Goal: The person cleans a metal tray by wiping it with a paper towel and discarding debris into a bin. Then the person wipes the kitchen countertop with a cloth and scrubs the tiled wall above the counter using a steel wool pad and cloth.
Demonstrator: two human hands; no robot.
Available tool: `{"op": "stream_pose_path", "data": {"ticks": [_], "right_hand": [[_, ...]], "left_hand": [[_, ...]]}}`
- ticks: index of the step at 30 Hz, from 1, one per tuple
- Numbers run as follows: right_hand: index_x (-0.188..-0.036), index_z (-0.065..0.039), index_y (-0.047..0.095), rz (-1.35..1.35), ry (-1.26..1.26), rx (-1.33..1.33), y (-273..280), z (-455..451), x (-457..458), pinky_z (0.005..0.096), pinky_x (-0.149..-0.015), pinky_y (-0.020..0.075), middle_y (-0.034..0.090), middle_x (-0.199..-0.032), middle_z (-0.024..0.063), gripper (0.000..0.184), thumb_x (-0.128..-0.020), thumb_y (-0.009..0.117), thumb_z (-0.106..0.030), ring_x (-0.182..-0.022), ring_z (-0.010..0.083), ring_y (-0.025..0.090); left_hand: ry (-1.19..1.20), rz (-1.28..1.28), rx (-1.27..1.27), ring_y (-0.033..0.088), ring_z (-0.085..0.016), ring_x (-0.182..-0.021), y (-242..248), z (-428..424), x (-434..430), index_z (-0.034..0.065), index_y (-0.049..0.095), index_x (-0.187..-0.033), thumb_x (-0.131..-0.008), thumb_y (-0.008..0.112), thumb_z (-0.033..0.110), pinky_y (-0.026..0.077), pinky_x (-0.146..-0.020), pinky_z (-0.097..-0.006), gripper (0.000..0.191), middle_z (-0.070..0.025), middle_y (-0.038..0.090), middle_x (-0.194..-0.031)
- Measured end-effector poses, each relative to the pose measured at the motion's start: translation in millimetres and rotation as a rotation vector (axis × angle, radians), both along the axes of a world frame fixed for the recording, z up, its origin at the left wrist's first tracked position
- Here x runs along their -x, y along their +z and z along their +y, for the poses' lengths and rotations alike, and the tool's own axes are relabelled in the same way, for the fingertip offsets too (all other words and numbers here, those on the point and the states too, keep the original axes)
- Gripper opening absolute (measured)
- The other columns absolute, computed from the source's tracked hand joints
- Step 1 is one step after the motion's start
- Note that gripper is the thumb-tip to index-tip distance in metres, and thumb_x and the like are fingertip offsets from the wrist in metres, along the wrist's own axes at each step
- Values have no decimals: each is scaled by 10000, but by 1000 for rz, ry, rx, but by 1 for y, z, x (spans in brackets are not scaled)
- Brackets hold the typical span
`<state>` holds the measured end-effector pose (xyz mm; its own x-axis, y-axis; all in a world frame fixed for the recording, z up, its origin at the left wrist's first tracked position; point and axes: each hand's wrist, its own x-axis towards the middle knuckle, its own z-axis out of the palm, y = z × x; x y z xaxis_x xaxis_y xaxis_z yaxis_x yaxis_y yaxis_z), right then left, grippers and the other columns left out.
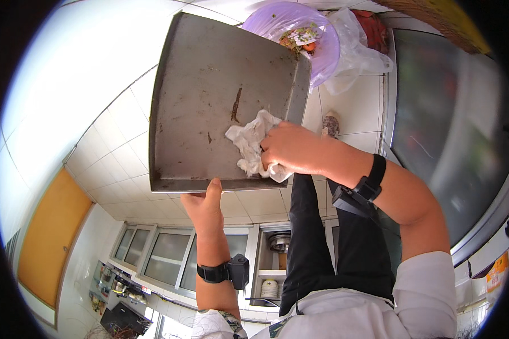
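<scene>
A grey metal tray (186, 93) with raised edges is held out in front of me, its far right corner over a purple bin. My left hand (205, 201) grips the near edge, thumb on the inside of the rim. Bunched white tissue (250, 137) is in my right hand (295, 146), pressed against the tray's inner face near its right side. Brown residue (236, 105) streaks the tray's middle, and smaller dark specks are scattered around it. My right fingertips are partly hidden in the tissue.
The purple bin (333, 46) has a clear liner and holds food scraps (299, 40). Beside it lies a translucent plastic bag (354, 55). A glass-fronted panel (445, 127) stands on the right. Cabinets (169, 254) with stacked bowls (269, 289) are behind my legs. A yellow door (53, 237) is at left.
</scene>
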<state>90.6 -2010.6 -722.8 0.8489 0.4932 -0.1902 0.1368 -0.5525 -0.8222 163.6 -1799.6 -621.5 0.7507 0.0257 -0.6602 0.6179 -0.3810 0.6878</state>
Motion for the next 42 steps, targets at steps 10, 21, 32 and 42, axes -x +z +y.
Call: {"op": "stream_pose_path", "data": {"ticks": [10,21,32,42], "right_hand": [[-952,-89,689,81,-482,89,-63,-89,-22,450,-769,499,609,-950,119,288,-759,564,84,-891,350,625],[-1103,-86,652,17,-1069,204,-91,-116,-37,406,-842,504,618,-1065,140,321,-815,540,-1,-988,347,618],[-1024,-24,620,110,-664,261,-64,-67,-36,413,-811,549,581,-1048,177,225,-811,562,20,-968,354,645],[-1103,-67,649,13,-1190,-104,-53,-88,-17,409,-868,495,607,-1082,163,289,-818,598,-62,-996,364,616]], "left_hand": [[-85,-54,15,523,-88,-793,8,14,9,6,532,-1164,-810,573,-33,410,-655,-227,359,-26,559,-986],[7,7,14,554,-117,-918,4,33,16,-19,560,-1164,-790,585,-94,454,-807,-254,382,-55,584,-1082],[22,10,0,560,-115,-850,5,8,23,-2,556,-1145,-788,614,-63,463,-745,-239,367,-48,592,-1034],[-38,-171,-45,621,-138,-828,-7,-73,12,-2,508,-1231,-854,719,111,566,-624,-278,446,-89,609,-1076]]}}
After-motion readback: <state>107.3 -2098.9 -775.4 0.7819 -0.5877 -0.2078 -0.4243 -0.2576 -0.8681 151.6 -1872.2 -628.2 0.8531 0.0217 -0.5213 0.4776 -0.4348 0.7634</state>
